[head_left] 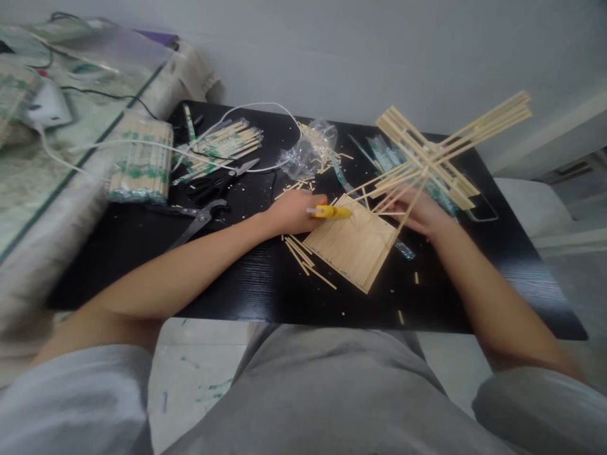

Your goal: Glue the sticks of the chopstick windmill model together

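Observation:
My left hand [294,212] is closed around a yellow hot glue gun [332,212], a pale glue stick poking from its back end. The gun's front end is over the edge of a flat panel of bamboo sticks [355,246], part of a larger stick model. Behind that panel, my right hand [415,212] is closed on the model's thin sticks; its fingertips are partly hidden. Four-armed crossed stick blades [427,161], like a windmill's, rise above my right hand. Loose sticks [303,253] lie beside the panel's left edge.
On the black table [265,297] lie black-handled scissors [222,180], pliers-like cutters [202,218] and wrapped chopstick bundles [141,158]. Cut stick pieces and clear plastic wrap [303,158] are at the back. A white cord [256,105] loops across from a power strip [50,104].

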{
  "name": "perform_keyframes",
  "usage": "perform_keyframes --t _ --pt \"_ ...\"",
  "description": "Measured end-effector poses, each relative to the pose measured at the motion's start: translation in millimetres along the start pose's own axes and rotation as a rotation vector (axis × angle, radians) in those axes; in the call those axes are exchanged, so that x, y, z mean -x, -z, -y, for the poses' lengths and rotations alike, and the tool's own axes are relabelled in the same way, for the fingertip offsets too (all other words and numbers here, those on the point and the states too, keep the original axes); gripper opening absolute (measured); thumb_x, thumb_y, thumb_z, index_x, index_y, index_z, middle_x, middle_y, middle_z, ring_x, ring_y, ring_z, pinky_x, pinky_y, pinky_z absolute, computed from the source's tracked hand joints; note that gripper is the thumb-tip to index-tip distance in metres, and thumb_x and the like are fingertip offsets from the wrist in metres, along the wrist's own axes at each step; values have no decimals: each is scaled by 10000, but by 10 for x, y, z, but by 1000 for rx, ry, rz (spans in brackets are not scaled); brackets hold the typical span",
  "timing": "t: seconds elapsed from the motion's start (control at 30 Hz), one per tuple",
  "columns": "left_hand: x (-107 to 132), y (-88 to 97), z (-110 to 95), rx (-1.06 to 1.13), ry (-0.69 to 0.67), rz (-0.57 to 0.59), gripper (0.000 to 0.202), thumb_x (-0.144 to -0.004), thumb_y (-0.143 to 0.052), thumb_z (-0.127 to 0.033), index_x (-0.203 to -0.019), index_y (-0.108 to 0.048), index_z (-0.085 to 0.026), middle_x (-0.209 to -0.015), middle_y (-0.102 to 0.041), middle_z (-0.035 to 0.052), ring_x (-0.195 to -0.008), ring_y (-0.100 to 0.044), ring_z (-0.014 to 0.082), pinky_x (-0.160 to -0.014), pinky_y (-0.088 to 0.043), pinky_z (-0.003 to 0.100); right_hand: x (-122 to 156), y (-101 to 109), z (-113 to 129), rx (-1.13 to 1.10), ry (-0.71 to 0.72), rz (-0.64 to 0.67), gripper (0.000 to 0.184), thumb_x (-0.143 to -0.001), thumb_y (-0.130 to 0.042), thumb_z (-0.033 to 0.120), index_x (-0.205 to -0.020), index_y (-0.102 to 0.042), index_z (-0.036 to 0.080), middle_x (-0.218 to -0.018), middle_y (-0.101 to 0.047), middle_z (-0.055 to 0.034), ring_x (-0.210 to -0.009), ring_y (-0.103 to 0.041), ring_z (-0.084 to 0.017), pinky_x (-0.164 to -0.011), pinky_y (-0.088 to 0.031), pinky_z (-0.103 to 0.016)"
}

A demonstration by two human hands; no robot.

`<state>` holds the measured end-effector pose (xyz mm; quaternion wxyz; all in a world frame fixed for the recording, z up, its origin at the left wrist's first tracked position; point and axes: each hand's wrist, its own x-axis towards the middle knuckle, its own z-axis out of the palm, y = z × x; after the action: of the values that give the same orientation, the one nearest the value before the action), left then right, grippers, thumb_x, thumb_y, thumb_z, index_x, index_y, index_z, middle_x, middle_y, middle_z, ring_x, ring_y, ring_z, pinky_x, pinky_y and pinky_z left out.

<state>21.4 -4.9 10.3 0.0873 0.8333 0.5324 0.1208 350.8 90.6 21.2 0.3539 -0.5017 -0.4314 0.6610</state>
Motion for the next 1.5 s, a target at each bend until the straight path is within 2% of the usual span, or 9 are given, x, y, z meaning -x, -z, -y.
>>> perform_keyframes --t 0.1,0.23,0.47,0.67,0.83,1.03,1.1,1.33,1.5 --pt "4 15 -2 -23 -8 0 237 -1041 -687 -428 -1141 -819 -258 -923 -775 61 -838 -719 254 -736 -427 362 4 -6 0 3 8 27 226 -1099 -847 110 -943 -723 216 -778 -716 -7 -718 -751 -164 -766 -739 -261" --pt "9 33 -4 -42 -5 11 263 -1048 -670 -430 -1171 -825 -257 -957 -800 72 -882 -747 265 -749 -437 363 27 -29 8 -17 3 43 231 -1132 -788 69 -956 -711 198 -796 -723 -12 -706 -739 -147 -746 -723 -233" --pt "8 56 -14 -45 -3 35 284 -1053 -668 -457 -1186 -830 -267 -966 -810 70 -892 -748 263 -755 -443 360 73 -80 49 -21 2 83 235 -1147 -779 71 -962 -719 202 -835 -758 -31 -741 -759 -189 -832 -771 -351" --pt "15 84 -53 -76 17 54 271 -1056 -658 -417 -1195 -831 -261 -984 -807 82 -894 -742 262 -762 -444 365 90 -98 60 -30 0 110 229 -1139 -827 70 -977 -725 196 -801 -740 -15 -736 -752 -157 -803 -734 -256" --pt "10 65 -31 -82 2 45 265 -1071 -644 -421 -1183 -818 -256 -981 -804 85 -898 -741 263 -765 -449 368 98 -122 70 -31 -3 81 287 -1178 -717 35 -935 -738 187 -831 -757 -39 -717 -748 -172 -815 -764 -318" --pt "3 22 16 -75 -37 17 261 -1072 -650 -434 -1162 -811 -249 -958 -800 81 -901 -748 268 -764 -456 372 111 -125 82 -18 -17 90 316 -1206 -657 20 -946 -725 188 -739 -699 -22 -675 -714 -143 -786 -732 -227" --pt "3 17 21 -82 -33 22 266 -1072 -647 -427 -1177 -811 -244 -975 -805 87 -924 -762 272 -772 -460 374 102 -118 78 -12 -16 92 303 -1193 -670 19 -948 -726 188 -734 -698 -21 -679 -719 -142 -788 -732 -222" --pt "1 -7 49 -66 -40 9 266 -1067 -648 -448 -1163 -808 -259 -965 -813 81 -919 -765 273 -775 -488 368 30 -70 35 58 33 65 236 -1105 -837 113 -919 -744 225 -799 -731 -16 -741 -789 -177 -848 -783 -314" --pt "-1 -12 59 -62 -51 0 267 -1063 -647 -445 -1156 -812 -257 -949 -805 77 -908 -760 267 -768 -497 366 6 -51 19 47 21 73 236 -1099 -817 113 -911 -735 231 -755 -698 -13 -735 -779 -181 -840 -787 -307"
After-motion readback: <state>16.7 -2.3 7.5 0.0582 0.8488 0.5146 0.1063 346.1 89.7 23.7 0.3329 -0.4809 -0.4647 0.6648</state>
